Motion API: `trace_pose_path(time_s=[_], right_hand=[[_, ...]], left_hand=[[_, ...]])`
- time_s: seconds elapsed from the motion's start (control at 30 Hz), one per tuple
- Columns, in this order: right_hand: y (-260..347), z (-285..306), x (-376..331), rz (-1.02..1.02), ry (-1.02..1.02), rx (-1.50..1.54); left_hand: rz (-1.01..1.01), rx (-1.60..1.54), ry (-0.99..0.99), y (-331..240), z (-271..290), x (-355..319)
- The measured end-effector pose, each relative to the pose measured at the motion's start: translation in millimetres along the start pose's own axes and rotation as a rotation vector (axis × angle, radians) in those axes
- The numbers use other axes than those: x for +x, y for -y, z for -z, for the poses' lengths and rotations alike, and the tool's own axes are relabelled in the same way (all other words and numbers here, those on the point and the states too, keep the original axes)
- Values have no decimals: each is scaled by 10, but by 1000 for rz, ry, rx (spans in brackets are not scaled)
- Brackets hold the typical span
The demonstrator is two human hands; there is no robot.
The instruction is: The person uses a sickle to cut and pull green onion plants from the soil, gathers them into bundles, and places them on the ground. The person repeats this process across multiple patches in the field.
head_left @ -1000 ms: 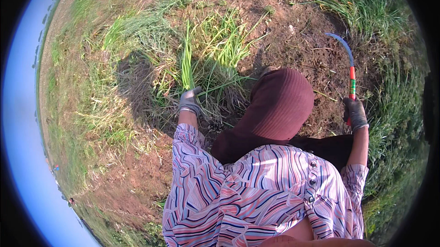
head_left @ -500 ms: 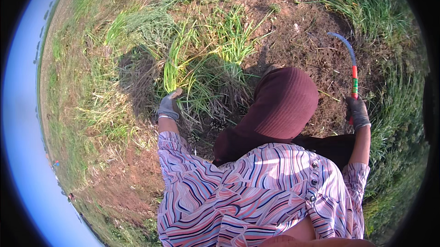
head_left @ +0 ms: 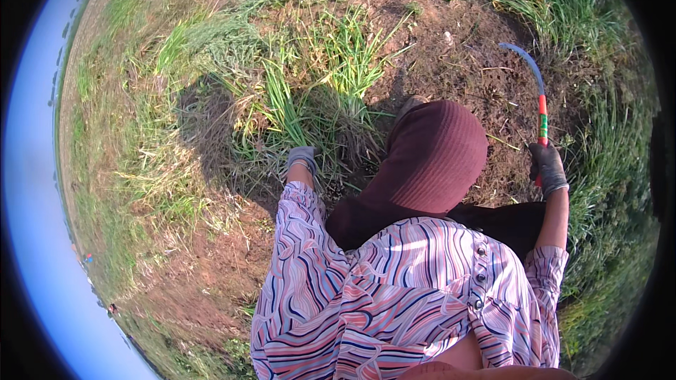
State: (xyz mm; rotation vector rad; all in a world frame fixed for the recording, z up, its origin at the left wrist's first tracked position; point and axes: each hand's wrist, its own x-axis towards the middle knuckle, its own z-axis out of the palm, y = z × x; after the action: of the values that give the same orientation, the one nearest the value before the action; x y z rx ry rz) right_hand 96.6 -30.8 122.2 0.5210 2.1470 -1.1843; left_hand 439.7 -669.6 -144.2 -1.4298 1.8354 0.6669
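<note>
Shifted rightward, toward the knee, since half a second ago, a worker's gloved left hand is at the near edge of a heap of loose grass, and the long green blades just beyond it now lean left where they leaned right. Nearest are a striped shirt and a bent knee in maroon cloth. The left fingers are turned out of sight, so whether they grip any blades cannot be told; the gloved right hand has its fingers wrapped around the handle of a red-handled sickle, the curved blade pointing away over the right edge of the bare soil. Cutting appears well along: the heap, seemingly cut, lies splayed and untied along the soil's left edge, its gathering apparently unfinished. Farther out, a clump of grass at the soil's far right corner looks uncut.
</note>
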Motion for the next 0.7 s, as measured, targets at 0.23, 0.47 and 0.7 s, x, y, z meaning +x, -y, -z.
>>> trace_pose_path(time_s=[0.23, 0.47, 0.7], right_hand=[[-15, 69, -26, -6, -21, 6], [73, 19, -113, -7, -11, 85], [6, 63, -72, -3, -16, 23]], left_hand=[[-227, 98, 33, -138, 151, -412], [-460, -589, 52, 397, 1174, -1466], [-718, -1399, -217, -200, 2275, -2707]])
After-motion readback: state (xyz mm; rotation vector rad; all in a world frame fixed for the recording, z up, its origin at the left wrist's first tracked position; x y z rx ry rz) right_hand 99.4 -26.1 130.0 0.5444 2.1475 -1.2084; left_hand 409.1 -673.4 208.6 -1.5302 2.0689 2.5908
